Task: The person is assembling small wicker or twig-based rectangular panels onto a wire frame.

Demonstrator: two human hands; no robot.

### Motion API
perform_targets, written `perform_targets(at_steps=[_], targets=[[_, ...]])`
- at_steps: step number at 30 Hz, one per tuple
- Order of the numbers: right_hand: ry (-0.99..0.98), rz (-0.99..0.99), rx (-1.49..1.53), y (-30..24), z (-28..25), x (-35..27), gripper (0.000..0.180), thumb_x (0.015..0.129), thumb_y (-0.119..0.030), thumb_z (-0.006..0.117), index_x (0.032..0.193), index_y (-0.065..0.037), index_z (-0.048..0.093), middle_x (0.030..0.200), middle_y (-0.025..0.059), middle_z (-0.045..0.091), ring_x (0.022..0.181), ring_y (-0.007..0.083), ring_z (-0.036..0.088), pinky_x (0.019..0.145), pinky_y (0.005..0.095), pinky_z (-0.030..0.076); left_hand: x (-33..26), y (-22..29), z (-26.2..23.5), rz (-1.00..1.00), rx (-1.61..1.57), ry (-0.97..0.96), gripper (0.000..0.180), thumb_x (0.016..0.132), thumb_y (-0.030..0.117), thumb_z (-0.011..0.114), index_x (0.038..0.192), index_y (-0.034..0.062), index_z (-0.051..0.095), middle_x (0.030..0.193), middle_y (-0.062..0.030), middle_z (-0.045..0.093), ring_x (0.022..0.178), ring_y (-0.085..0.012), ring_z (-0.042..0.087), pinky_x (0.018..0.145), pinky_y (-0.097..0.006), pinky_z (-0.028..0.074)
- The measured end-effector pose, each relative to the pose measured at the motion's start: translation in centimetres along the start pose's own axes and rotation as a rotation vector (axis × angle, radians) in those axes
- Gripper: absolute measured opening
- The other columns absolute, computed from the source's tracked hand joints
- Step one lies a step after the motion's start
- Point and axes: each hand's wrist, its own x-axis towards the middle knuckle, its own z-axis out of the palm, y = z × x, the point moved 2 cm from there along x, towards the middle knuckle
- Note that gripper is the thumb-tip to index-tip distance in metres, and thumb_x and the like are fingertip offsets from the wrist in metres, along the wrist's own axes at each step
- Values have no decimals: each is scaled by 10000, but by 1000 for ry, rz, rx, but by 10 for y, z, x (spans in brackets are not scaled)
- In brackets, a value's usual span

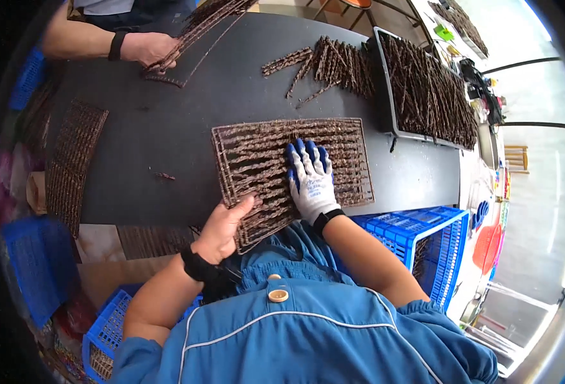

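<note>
A rectangular brown panel of twisted strands in a thin frame (257, 147) lies at the table's near edge, its lower left corner reaching past it. My bare left hand (220, 232) grips that panel by its left side, thumb on top and fingers hidden below. Flat on the panel's middle rests my right hand (311, 182), in a white and blue work glove, with its fingers spread. Dark bands circle both wrists. Some strands on the panel's left half stand apart with gaps between them; those on the right sit closer together.
A grey tray (390, 105) full of brown twisted strands stands at the right, beside a loose pile of strands (337, 64). Another panel (74, 163) lies at the left. Across the table (148, 141), a co-worker's hand (149, 50) holds a similar frame. Blue crates (417, 224) stand below.
</note>
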Motion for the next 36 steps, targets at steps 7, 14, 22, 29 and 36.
perform_targets(at_steps=[7,14,22,29,36], targets=[[78,-32,89,6,-6,0,615,906,-190,524,1490,-120,346,1548,110,330,1447,310,255,1189,470,140,9,37,-6,-200,-132,-164,517,979,425,537,1388,117,461,1277,-142,597,1138,-283,608,975,-436,515],[105,-53,67,19,5,2,635,869,-205,574,1467,-120,379,1543,99,340,1440,319,270,1163,505,174,39,40,-7,-138,71,-123,446,1009,305,516,1405,117,433,1309,-116,567,1133,-256,609,938,-424,541],[15,-40,-162,21,17,9,568,878,-215,515,1417,-63,425,1530,152,338,1449,348,239,1153,551,159,30,15,86,254,114,78,376,953,86,563,1318,55,475,1172,-111,615,1026,-210,625,890,-372,534],[167,-76,74,25,1,15,591,894,-204,543,1462,-138,390,1485,143,393,1390,343,327,1158,492,212,29,62,58,-32,60,179,344,948,102,593,1275,61,493,1224,-144,584,1082,-277,619,885,-446,563],[226,11,49,25,6,22,589,880,-201,594,1446,-183,431,1471,132,422,1372,344,360,1146,479,256,43,56,76,184,255,101,330,912,37,589,1233,34,512,1080,-85,621,973,-190,609,847,-363,528]])
